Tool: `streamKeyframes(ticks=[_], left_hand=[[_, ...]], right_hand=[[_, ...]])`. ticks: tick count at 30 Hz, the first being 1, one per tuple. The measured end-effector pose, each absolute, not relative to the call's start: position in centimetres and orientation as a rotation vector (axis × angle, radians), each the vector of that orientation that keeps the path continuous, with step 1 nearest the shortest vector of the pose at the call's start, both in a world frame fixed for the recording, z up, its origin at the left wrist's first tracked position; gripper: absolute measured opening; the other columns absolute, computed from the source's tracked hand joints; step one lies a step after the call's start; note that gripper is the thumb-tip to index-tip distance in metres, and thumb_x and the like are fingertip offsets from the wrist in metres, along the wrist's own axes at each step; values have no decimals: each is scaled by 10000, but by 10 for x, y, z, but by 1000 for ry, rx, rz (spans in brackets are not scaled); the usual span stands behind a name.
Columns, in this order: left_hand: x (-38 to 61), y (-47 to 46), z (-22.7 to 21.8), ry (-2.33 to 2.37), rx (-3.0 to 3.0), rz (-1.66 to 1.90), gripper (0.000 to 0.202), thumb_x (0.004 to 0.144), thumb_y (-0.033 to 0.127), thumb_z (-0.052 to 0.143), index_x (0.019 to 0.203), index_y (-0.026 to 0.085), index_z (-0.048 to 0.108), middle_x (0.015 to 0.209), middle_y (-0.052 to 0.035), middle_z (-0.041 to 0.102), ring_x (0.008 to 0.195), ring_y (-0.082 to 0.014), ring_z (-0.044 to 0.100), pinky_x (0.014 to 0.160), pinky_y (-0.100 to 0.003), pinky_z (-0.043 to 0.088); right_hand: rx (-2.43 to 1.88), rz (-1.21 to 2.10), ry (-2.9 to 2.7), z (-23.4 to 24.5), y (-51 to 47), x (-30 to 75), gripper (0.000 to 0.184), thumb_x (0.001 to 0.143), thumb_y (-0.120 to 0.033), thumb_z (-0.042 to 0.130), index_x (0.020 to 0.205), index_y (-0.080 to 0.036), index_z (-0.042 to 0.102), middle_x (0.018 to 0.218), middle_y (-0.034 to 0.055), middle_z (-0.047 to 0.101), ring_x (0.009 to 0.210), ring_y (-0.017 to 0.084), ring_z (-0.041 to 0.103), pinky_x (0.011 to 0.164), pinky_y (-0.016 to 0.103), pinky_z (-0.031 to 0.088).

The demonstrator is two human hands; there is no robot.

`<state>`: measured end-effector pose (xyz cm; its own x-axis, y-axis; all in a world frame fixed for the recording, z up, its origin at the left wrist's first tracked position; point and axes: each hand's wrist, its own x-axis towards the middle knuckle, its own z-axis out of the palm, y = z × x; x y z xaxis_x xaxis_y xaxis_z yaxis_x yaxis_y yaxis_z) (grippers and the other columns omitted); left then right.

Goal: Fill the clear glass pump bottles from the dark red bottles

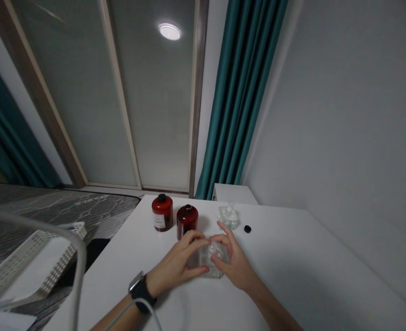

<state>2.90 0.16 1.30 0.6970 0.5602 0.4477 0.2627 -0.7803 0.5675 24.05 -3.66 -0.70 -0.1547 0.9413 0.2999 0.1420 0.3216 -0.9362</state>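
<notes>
A clear, squarish bottle (214,257) rests on the white table (223,303) in front of me. Around its left side curve the fingers of my left hand (180,262), which has a watch on the wrist. My right hand (233,257) grips from the right, thumb and fingers bent around the upper part, index finger raised. Part of the bottle is hidden behind the fingers. A similar clear object (228,217) stands just beyond my right hand, with a small black cap (247,229) to its right. Just past my left hand is an uncapped dark red bottle (186,219).
A red bottle with a black cap and white label (162,214) stands near the table's far left. Beside the table's left edge is a white perforated basket (16,262). A pale cable (80,266) crosses the left foreground. A wall borders the right side.
</notes>
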Motion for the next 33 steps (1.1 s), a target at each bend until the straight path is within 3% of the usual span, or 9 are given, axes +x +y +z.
streamKeyframes(ticks=[5, 11, 18, 25, 29, 33], left_hand=[[29, 2, 12, 642, 2436, 870, 533, 850, 241, 713, 1337, 271, 498, 1281, -105, 513, 1186, -269, 552, 1009, -417, 505], [29, 1, 13, 636, 2432, 865, 553, 844, 218, 716, 1343, 274, 485, 1283, -101, 510, 1187, -266, 550, 1012, -412, 504], [29, 2, 10, 633, 2439, 876, 543, 848, 234, 717, 1339, 277, 488, 1289, -95, 512, 1191, -263, 547, 1015, -413, 502], [28, 2, 10, 631, 2452, 860, 544, 859, 227, 705, 1348, 273, 468, 1294, -104, 497, 1194, -265, 535, 1020, -417, 495], [28, 1, 12, 625, 2449, 872, 529, 864, 237, 701, 1342, 273, 477, 1292, -100, 505, 1182, -264, 546, 1007, -409, 503], [28, 2, 11, 615, 2452, 892, 557, 852, 219, 713, 1351, 277, 471, 1287, -93, 509, 1181, -258, 547, 1004, -401, 505]], right_hand=[[-1078, 917, -1536, -10, -35, 241, 744, 812, -184, 629, 1478, -285, 315, 1069, 29, 571, 1053, 201, 585, 1061, 426, 387], [-998, 954, -1580, -6, -37, 243, 758, 846, -161, 587, 1507, -279, 235, 1137, 51, 614, 1143, 209, 578, 1118, 444, 330], [-1088, 889, -1538, -12, -36, 237, 712, 824, -175, 623, 1472, -281, 347, 1053, 21, 580, 1019, 195, 601, 1005, 386, 446], [-1039, 854, -1624, -8, -39, 239, 614, 868, -133, 517, 1448, -282, 380, 1160, 55, 619, 1143, 215, 573, 1087, 426, 383], [-1102, 800, -1649, -7, -40, 236, 583, 837, -166, 596, 1394, -277, 461, 1208, 59, 583, 1165, 234, 549, 1080, 424, 394], [-1140, 798, -1632, -8, -39, 236, 578, 871, -203, 589, 1421, -260, 424, 1158, 58, 607, 1118, 231, 579, 1050, 424, 417]])
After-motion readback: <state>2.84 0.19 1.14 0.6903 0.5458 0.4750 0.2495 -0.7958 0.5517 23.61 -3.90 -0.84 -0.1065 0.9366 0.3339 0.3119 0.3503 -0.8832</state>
